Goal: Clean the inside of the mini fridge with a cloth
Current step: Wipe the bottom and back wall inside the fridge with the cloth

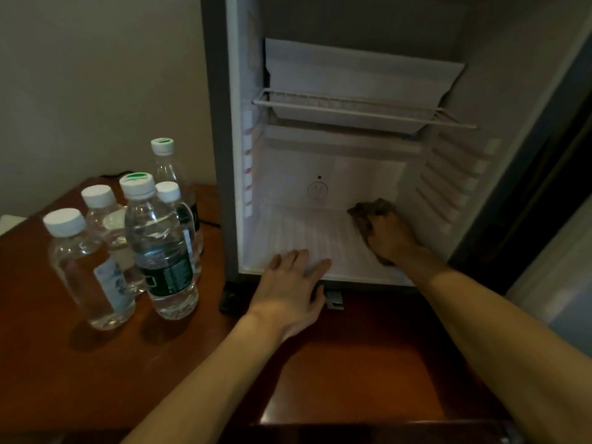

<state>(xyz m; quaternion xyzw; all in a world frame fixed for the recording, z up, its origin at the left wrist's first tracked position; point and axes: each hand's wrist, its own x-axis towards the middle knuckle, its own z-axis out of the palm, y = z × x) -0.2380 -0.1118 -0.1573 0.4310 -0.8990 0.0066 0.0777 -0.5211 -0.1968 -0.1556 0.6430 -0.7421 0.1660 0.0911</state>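
1. Fingers point(376, 224) of right hand point(389, 233) curled round brown cloth point(368, 209), pressing it on mini fridge point(234, 155) floor, back right.
2. Left hand point(288, 291) flat, fingers straight and slightly apart, on fridge's front edge.
3. Water bottles point(160, 238) on table point(96, 363), left of fridge.

Open white-lined mini fridge point(333, 193) on reddish wooden table point(352, 363), right hand point(389, 233) pressing crumpled brown cloth point(368, 213) on ribbed floor, left hand point(288, 290) flat on front edge, clear plastic water bottles point(160, 245) beside fridge, white wire shelf point(362, 110) above
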